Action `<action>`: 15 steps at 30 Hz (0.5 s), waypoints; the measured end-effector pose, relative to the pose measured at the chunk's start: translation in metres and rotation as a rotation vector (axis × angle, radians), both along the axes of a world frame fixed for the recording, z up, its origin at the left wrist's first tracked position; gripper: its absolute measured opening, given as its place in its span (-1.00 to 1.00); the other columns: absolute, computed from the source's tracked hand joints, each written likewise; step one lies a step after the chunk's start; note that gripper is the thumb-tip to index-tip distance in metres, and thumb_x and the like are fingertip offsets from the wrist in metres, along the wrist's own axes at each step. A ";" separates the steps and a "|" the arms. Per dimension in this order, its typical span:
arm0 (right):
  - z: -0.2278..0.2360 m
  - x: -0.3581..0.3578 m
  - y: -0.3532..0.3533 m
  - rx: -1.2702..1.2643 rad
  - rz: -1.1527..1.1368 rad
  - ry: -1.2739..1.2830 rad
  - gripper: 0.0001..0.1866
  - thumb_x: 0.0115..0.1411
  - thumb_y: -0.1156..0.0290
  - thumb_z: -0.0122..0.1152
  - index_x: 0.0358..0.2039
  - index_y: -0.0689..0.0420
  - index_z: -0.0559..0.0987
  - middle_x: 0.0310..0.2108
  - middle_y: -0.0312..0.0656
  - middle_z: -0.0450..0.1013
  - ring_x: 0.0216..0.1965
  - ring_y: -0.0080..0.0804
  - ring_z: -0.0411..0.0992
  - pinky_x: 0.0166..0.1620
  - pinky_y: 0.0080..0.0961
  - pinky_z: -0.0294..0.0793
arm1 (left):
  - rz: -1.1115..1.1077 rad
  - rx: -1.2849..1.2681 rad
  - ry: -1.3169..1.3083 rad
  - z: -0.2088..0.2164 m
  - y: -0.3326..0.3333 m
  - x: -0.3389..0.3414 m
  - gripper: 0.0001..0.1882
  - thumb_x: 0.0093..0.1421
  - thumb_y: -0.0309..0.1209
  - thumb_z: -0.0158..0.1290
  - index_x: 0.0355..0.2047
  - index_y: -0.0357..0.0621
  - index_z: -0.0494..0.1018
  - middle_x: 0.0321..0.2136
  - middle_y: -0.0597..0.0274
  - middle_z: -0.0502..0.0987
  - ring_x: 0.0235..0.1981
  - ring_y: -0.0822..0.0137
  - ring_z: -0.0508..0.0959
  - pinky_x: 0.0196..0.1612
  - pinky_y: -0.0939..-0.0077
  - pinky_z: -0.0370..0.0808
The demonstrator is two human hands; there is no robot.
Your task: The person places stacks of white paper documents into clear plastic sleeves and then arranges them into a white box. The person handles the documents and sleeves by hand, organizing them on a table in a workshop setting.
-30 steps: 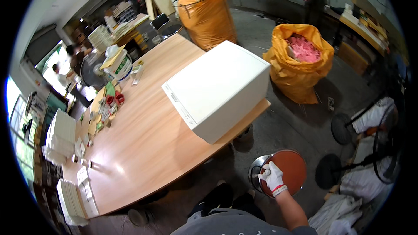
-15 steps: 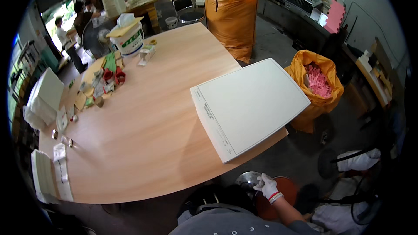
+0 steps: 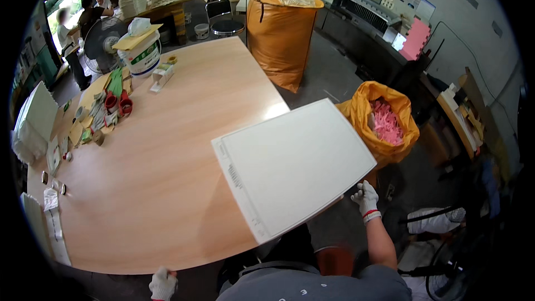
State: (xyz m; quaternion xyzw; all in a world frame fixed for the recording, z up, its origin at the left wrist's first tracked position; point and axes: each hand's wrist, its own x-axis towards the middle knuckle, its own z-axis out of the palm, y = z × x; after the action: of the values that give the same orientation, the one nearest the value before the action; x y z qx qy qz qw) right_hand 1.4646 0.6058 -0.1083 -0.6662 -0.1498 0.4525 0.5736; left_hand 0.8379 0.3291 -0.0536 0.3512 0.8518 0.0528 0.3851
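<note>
Right hand (image 3: 365, 196), gloved, fingers curled, touches near right edge of white paper stack (image 3: 292, 166). Left hand (image 3: 162, 284), gloved, rests closed at table (image 3: 167, 150) near edge.

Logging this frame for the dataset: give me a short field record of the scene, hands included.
setting: workshop, big wooden table
right hand: gloved, at the near right corner of the white box
left hand: gloved, at the table's near edge, grip unclear
white box: large, flat top, overhangs the table's right edge
table clutter: white bucket, red cups, paper stacks on the far left side
floor: tall orange sack beyond the table; open orange sack with pink scraps to the right
others: people far left by a fan
</note>
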 end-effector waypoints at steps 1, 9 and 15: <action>0.005 0.004 0.017 0.001 -0.008 -0.025 -0.73 0.23 0.08 0.14 -0.38 0.02 0.51 -0.61 -0.40 0.34 -0.65 -0.51 0.30 -0.44 -0.32 0.49 | 0.163 0.237 -0.220 -0.023 0.018 0.006 -0.80 0.27 -0.34 -0.01 -0.22 -0.22 0.38 -0.37 0.05 0.50 -0.34 0.30 0.56 -0.27 0.43 0.50; -0.019 0.000 0.086 0.114 0.308 0.120 -0.71 0.26 0.13 0.03 -0.14 0.04 0.46 -0.31 -0.26 0.39 -0.27 -0.37 0.38 -0.14 -0.33 0.45 | 0.805 0.657 -1.148 -0.132 0.142 0.183 -0.49 0.35 -0.09 -0.15 0.11 -0.24 0.28 0.00 0.15 0.43 -0.02 0.24 0.48 -0.03 0.38 0.49; -0.077 0.006 0.092 0.252 0.636 0.142 -0.59 0.31 0.11 -0.12 0.03 0.10 0.38 -0.07 -0.15 0.34 -0.05 -0.30 0.33 0.03 -0.32 0.37 | 0.340 0.977 -0.653 -0.247 0.123 0.207 -0.49 0.34 -0.09 -0.13 0.13 -0.22 0.25 -0.01 0.16 0.42 -0.02 0.22 0.47 0.01 0.43 0.47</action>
State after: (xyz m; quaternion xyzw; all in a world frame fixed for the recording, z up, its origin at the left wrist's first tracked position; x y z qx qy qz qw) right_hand 1.4704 0.6981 -0.1858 -0.4770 -0.3641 0.6317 0.4908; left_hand 1.0454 0.4520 -0.3008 0.3118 0.6111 0.6031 0.4069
